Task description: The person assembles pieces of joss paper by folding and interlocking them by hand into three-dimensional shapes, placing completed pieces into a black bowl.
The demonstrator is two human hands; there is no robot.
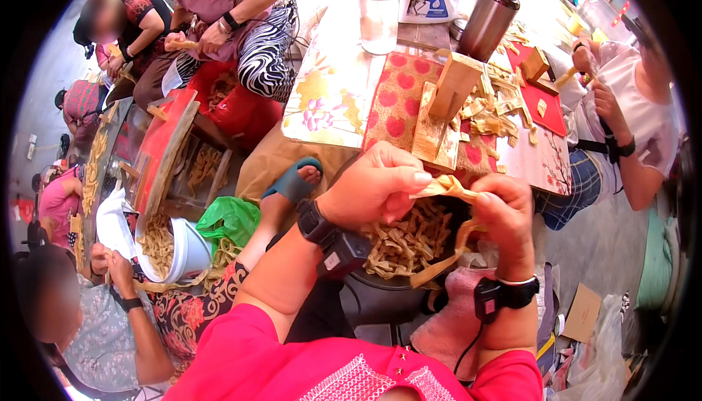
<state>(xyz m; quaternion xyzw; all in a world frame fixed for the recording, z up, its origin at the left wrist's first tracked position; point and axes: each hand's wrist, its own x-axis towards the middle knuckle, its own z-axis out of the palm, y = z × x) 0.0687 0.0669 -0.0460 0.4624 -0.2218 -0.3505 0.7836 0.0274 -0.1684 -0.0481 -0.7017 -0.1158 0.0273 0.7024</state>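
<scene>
Landmark: the dark bowl (409, 269) on the person's lap, heaped with folded tan strips (402, 244).
Left hand (376, 185): raised just above the bowl's far rim, thumb and fingers pinched together on one end of a tan strip (447, 187).
Right hand (504, 218): above the bowl's right edge, fingers closed on the same strip's other end; a loose tail (446, 258) hangs down across the bowl.
Step in hand: judging by the grip, a fold or twist of the strip between both hands, partway through.
Next move calls for: keeping both pinches firm while the tail is drawn in.
Beyond the bowl: a wooden block (446, 101) stands on a patterned table (336, 86).
</scene>
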